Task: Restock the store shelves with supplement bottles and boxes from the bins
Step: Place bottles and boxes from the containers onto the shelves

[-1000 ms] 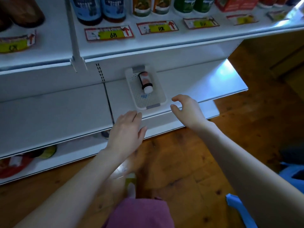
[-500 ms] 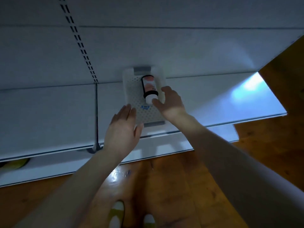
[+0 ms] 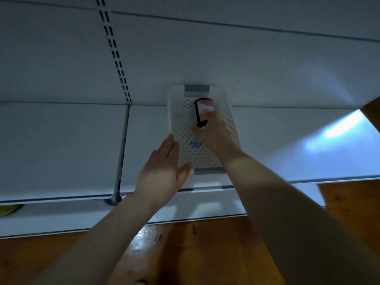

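The right hand (image 3: 216, 134) has slid forward and grips the bottle (image 3: 202, 109), left hand (image 3: 162, 169) flat at 8 o'clock of the bin (image 3: 178, 112): lift-out looks imminent.

One supplement bottle (image 3: 202, 109) in one perforated white bin (image 3: 178, 120) (two grey handles (image 3: 196, 88), one blue sticker (image 3: 195, 144)); two bare hands, left hand (image 3: 162, 171) and right hand (image 3: 216, 136).

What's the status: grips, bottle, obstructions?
Right grip curled on bottle, lying in white bin on shelf. Left grip open, flat beside bin's left edge. Nothing seen blocking.
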Available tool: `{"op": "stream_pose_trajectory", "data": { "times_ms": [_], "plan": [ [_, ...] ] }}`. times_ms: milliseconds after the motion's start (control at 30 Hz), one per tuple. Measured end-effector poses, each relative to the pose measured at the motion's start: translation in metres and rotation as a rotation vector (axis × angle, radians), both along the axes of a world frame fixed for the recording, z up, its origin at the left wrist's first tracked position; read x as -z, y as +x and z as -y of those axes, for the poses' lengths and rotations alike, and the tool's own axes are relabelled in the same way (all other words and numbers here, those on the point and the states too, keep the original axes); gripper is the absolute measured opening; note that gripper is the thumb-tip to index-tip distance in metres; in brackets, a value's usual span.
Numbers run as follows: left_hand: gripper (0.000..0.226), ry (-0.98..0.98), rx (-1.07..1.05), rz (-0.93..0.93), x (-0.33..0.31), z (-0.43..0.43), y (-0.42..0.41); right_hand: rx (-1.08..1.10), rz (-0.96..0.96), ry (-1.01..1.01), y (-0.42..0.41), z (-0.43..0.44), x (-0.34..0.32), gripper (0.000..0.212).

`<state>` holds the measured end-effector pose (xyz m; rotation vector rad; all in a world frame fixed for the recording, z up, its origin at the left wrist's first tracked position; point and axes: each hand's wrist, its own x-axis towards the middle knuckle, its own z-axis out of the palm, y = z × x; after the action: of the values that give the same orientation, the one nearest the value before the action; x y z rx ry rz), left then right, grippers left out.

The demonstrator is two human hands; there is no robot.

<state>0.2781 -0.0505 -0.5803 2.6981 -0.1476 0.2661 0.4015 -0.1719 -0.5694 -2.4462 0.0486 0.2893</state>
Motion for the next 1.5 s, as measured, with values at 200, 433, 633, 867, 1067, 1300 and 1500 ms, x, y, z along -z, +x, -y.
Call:
{"op": "stream_pose_trajectory", "data": {
  "times_ms": [200, 433, 633, 867, 1067, 1300, 1500],
  "plan": [
    [0.064, -0.006, 0.022, -0.058, 0.000, 0.000, -0.001, 0.096, 0.158, 0.072, -0.002, 0.006, 0.014, 0.036],
    [0.062, 0.043, 0.031, -0.154, -0.012, -0.002, -0.003, 0.107, 0.129, 0.119, -0.027, 0.004, -0.033, 0.053],
    [0.065, -0.224, -0.097, -0.163, -0.053, 0.018, -0.034, 0.311, 0.172, 0.410, -0.089, 0.052, -0.091, 0.046],
    [0.074, -0.805, -0.318, -0.366, -0.113, 0.052, -0.086, 0.247, 0.074, 0.624, -0.166, 0.092, -0.144, 0.039],
    [0.054, -1.265, -0.455, -0.545, -0.164, 0.053, -0.127, 0.120, -0.106, 0.739, -0.214, 0.101, -0.183, 0.050],
    [0.022, -1.617, -0.577, -0.473, -0.232, 0.042, -0.180, -0.036, -0.253, 0.823, -0.238, 0.090, -0.240, 0.048],
    [0.057, -1.628, -0.571, -0.200, -0.292, 0.007, -0.232, -0.112, -0.395, 0.830, -0.249, 0.035, -0.296, 0.047]
  ]
}}
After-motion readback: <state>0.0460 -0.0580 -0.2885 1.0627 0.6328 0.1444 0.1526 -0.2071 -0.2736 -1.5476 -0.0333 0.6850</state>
